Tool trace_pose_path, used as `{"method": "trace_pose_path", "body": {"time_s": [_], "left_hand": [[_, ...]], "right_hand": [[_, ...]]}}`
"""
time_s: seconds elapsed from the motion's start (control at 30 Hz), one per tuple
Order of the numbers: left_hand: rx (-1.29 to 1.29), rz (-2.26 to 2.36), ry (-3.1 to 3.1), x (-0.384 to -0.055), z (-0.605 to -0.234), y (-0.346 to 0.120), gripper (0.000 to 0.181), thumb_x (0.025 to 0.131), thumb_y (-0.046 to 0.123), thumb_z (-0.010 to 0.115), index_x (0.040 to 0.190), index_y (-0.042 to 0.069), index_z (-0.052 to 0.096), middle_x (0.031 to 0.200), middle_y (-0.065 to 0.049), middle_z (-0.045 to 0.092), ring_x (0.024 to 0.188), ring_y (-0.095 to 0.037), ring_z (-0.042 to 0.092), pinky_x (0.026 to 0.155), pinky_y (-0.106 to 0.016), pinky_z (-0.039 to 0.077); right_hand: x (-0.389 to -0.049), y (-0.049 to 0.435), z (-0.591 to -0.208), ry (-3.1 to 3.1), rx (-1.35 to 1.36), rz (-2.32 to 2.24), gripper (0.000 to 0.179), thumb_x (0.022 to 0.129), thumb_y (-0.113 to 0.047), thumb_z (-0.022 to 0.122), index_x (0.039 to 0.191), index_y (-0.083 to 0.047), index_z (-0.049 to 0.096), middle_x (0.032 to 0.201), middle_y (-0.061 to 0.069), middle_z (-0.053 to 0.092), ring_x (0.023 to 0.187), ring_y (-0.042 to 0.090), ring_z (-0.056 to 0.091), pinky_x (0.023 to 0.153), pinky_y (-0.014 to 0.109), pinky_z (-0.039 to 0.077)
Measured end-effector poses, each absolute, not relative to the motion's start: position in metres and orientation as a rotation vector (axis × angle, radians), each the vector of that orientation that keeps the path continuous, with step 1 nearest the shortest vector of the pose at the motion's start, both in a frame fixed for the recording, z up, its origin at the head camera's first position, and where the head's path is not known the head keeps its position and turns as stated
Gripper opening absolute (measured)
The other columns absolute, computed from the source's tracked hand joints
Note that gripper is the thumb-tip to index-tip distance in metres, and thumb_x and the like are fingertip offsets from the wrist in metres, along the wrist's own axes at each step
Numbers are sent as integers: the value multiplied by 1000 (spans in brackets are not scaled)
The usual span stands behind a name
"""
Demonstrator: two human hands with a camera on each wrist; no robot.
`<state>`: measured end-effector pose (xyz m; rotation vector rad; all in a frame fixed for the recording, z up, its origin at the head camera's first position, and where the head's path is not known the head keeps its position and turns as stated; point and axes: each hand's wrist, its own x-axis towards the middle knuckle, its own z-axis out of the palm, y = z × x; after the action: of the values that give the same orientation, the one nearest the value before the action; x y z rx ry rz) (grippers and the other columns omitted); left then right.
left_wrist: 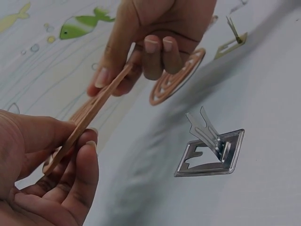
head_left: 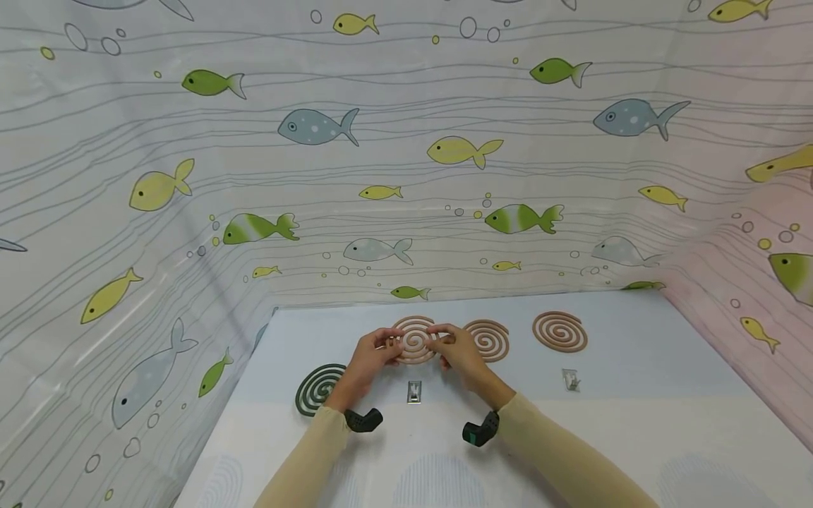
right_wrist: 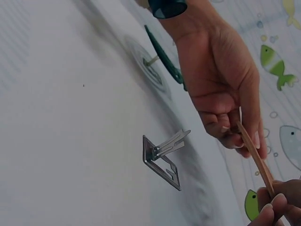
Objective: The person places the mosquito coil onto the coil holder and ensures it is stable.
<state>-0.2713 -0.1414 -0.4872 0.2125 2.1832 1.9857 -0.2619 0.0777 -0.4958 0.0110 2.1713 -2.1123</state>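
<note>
A brown mosquito coil [head_left: 414,341] is held up by both hands over the far part of the table. My left hand [head_left: 368,361] pinches its left edge between thumb and fingers, while the right hand [head_left: 465,358] pinches the opposite edge. Seen from the left wrist, the coil is tilted and nearly edge-on. Just in front of it lies a small metal coil stand [left_wrist: 209,153], its forked prongs bent upward. A dark green coil [head_left: 311,391] sits beside my left forearm, raised off the table on a support in the right wrist view.
Two more brown coils lie to the right, one [head_left: 489,341] beside my right hand and another [head_left: 559,331] farther off. A second metal stand [head_left: 571,380] lies at the right. Fish-patterned sheeting [head_left: 394,219] walls the table [head_left: 635,423] behind and at both sides.
</note>
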Motion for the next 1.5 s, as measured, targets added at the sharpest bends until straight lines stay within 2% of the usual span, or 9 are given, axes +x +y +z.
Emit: {"method": "trace_pose_path", "body": {"time_s": [0.13,0.43,0.7,0.93,1.27,1.5], "left_hand": [[195,1961,2198,-268,-487,-143,30,98,10,71,127,2,67,106,-12,62,85,-18,63,72,-30,55],[227,1935,2202,-257,-490,-146,32,98,11,71,128,1,66,108,-13,62,81,-18,60,69,-32,54],[250,1911,2200,-247,-488,-147,32,98,12,72,128,1,65,107,-13,60,80,-18,60,68,-32,54],[249,1921,2175,-241,-489,-147,32,98,13,72,127,0,65,104,-13,60,79,-17,61,66,-29,53],[256,1945,2146,-228,-494,-147,33,97,11,73,125,-3,64,95,-10,60,71,-16,59,62,-28,50],[283,1926,2135,-222,-496,-148,33,98,13,72,127,-2,64,96,-11,58,71,-16,60,62,-27,50]], "right_hand": [[-259,78,-495,2202,3,-2084,29,95,-18,76,123,-12,71,77,8,63,53,13,49,52,28,45],[-247,80,-495,2196,-34,-2067,29,95,-16,76,122,-10,71,77,4,65,52,13,48,51,28,45],[-238,82,-498,2195,-70,-2043,30,94,-17,77,123,-10,70,78,12,65,51,12,48,52,30,43],[-232,84,-499,2168,-131,-2047,32,94,-15,76,125,-7,69,77,6,64,51,12,46,51,30,41],[-222,88,-501,2155,-174,-2014,33,94,-16,76,125,-7,68,80,5,64,50,12,45,51,29,40],[-216,90,-502,2168,-224,-1993,33,95,-18,76,125,-7,68,80,5,64,49,13,45,50,28,40]]}}
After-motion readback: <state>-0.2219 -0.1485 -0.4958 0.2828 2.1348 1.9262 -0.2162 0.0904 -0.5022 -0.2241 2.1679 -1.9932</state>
